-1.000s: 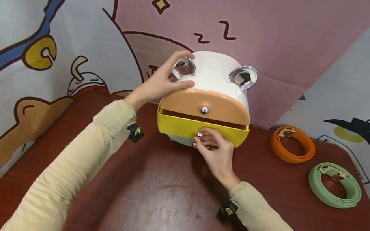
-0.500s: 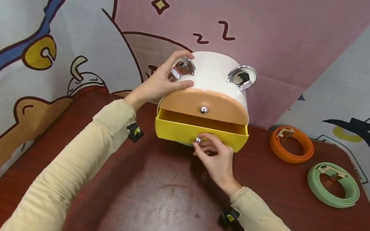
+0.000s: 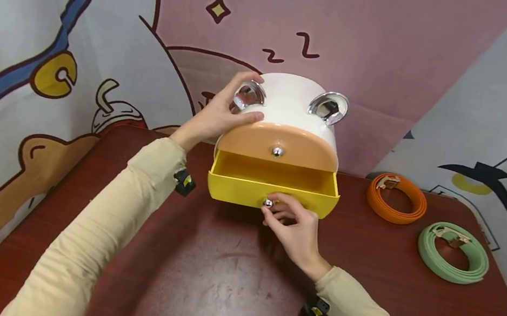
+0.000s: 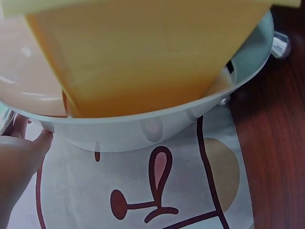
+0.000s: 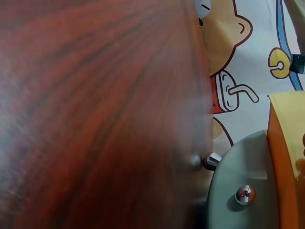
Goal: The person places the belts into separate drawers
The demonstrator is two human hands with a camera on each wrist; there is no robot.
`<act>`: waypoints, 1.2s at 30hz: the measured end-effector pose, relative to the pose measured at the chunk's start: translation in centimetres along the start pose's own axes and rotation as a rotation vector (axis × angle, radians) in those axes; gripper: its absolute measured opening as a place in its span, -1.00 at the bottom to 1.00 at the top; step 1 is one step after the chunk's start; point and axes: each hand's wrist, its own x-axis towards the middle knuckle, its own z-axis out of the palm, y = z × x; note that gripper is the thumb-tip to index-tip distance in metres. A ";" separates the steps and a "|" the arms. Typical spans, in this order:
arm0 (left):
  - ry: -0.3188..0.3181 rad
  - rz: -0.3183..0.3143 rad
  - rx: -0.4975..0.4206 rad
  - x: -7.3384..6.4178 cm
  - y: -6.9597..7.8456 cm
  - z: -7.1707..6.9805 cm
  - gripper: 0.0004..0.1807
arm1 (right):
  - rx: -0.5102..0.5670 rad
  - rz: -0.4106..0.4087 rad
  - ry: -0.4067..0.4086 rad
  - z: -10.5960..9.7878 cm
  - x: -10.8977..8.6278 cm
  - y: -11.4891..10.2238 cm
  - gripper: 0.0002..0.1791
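A white frog-shaped drawer box (image 3: 292, 98) with two silver eyes stands at the back of the table. My left hand (image 3: 218, 114) grips its upper left part, thumb on the front and fingers around the left eye (image 3: 249, 95). With thumb and fingers, my right hand (image 3: 295, 232) pinches the silver knob (image 3: 268, 203) of the yellow middle drawer (image 3: 234, 190). That drawer is pulled well out, and its inside looks bare. Above it the peach top drawer (image 3: 246, 140) is closed. The right wrist view shows the pale green bottom drawer (image 5: 248, 162) beneath the yellow one.
To the right on the dark red table (image 3: 213, 294) lie a coiled orange belt (image 3: 375, 201) and a coiled green belt (image 3: 435, 259). A cartoon-printed cloth (image 3: 365, 38) hangs right behind the box. Small silver feet (image 5: 212, 161) hold the box up.
The yellow drawer has slid out toward me from a narrow gap, with my right hand moving along on its knob. My left hand has stayed at the left eye.
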 end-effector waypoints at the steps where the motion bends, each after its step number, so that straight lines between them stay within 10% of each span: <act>1: 0.000 -0.002 -0.003 0.0 -0.1 0.0 -0.37 | 0.002 -0.001 -0.003 0.0 -0.2 0.1 -0.59; 36: 0.005 0.022 0.008 0.0 -0.3 0.1 -0.38 | 0.072 -0.063 -0.008 0.3 -2.5 -1.4 -0.63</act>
